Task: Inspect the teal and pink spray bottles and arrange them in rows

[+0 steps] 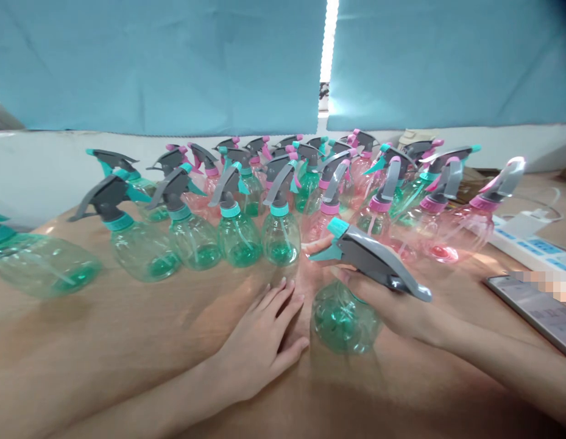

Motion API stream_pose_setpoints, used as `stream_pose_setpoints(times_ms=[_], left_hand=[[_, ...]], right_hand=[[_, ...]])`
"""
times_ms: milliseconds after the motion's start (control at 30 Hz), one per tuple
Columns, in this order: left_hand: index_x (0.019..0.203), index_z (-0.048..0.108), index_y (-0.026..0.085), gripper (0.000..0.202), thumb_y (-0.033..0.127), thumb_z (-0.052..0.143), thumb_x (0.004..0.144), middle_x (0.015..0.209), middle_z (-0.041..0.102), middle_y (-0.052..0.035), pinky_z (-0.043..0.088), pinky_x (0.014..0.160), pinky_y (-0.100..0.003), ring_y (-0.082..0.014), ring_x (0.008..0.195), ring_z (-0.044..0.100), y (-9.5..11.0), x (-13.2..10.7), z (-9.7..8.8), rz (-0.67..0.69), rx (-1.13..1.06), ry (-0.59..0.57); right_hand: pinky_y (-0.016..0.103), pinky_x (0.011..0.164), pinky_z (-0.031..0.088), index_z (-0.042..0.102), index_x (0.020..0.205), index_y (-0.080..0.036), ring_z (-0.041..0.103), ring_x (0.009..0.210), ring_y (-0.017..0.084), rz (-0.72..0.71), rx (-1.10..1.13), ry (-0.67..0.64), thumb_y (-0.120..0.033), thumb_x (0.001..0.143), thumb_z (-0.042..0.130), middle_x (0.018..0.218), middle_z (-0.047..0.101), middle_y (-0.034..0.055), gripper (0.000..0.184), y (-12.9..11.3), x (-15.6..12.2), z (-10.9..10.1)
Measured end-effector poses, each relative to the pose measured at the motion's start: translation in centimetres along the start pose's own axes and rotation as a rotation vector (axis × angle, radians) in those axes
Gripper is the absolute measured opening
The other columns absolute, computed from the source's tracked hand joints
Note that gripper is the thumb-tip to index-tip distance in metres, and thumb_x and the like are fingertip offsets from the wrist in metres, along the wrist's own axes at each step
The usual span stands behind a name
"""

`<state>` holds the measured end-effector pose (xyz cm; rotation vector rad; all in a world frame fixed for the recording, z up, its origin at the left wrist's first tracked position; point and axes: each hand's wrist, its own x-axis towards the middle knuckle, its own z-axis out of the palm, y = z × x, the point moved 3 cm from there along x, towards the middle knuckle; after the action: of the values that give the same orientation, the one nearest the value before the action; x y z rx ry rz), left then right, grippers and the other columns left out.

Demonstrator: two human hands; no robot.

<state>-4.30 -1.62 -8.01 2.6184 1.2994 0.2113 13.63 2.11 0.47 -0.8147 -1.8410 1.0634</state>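
Observation:
My right hand grips a grey spray head with a teal trigger and collar, tilted above an open green bottle that stands on the brown table. My left hand lies flat on the table just left of that bottle, fingers stretched out and holding nothing. Behind both hands stand several green spray bottles and several pink spray bottles, all capped with grey trigger heads.
A white power strip and a phone lie at the right of the table. A green bottle sits at the far left edge. Blue curtains hang behind a white ledge.

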Motion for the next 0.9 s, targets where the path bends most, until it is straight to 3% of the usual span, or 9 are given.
stream_pose_setpoints(times_ms=[167,333,500,567,733,900], left_hand=[[0.145,0.038,0.016,0.057,0.045,0.047,0.097,0.152,0.035,-0.0124,0.028,0.114,-0.049,-0.0289,0.142,0.027,-0.1,0.0,0.0,0.004,-0.008,0.015],[0.144,0.039,0.013,0.057,0.045,0.046,0.098,0.152,0.036,-0.0135,0.028,0.114,-0.049,-0.0293,0.142,0.027,0.0,0.0,0.0,0.008,-0.001,0.011],[0.145,0.038,0.013,0.058,0.046,0.044,0.098,0.153,0.033,-0.0137,0.026,0.115,-0.049,-0.0288,0.143,0.025,-0.1,0.0,0.1,0.007,0.009,-0.005],[0.144,0.038,0.012,0.058,0.046,0.044,0.098,0.154,0.032,-0.0140,0.026,0.115,-0.049,-0.0289,0.143,0.024,-0.1,0.0,0.1,0.008,0.009,-0.009],[0.144,0.038,0.012,0.057,0.045,0.045,0.098,0.153,0.033,-0.0134,0.025,0.116,-0.048,-0.0285,0.143,0.024,-0.1,0.0,0.1,0.014,0.009,0.000],[0.145,0.037,0.011,0.058,0.045,0.044,0.099,0.153,0.033,-0.0137,0.026,0.115,-0.048,-0.0290,0.143,0.024,-0.1,0.0,0.2,0.022,0.016,-0.007]], right_hand=[[0.042,0.086,0.056,0.063,0.114,-0.031,0.069,0.071,0.018,0.011,-0.004,0.030,-0.013,0.081,0.049,0.084,0.072,-0.0010,0.040,0.7,-0.2,-0.1],[0.040,0.090,0.054,0.063,0.113,-0.029,0.069,0.077,0.017,-0.008,0.016,0.060,-0.013,0.081,0.052,0.098,0.071,-0.0006,0.037,1.3,-0.5,-0.2],[0.036,0.072,0.058,0.061,0.116,-0.030,0.064,0.059,0.016,0.041,0.031,0.045,-0.011,0.083,0.051,0.076,0.069,-0.0027,0.040,1.6,-0.6,-0.1],[0.036,0.073,0.058,0.061,0.116,-0.030,0.063,0.056,0.016,0.041,0.045,0.036,-0.010,0.083,0.050,0.074,0.068,-0.0034,0.040,1.7,-0.6,-0.1],[0.038,0.087,0.055,0.061,0.114,-0.028,0.065,0.066,0.014,-0.008,0.032,0.052,-0.009,0.081,0.051,0.087,0.070,-0.0024,0.040,1.4,-0.5,-0.1],[0.038,0.083,0.056,0.062,0.116,-0.027,0.068,0.070,0.017,0.004,-0.029,0.051,-0.011,0.082,0.050,0.086,0.071,-0.0008,0.039,1.2,-0.4,-0.2]])
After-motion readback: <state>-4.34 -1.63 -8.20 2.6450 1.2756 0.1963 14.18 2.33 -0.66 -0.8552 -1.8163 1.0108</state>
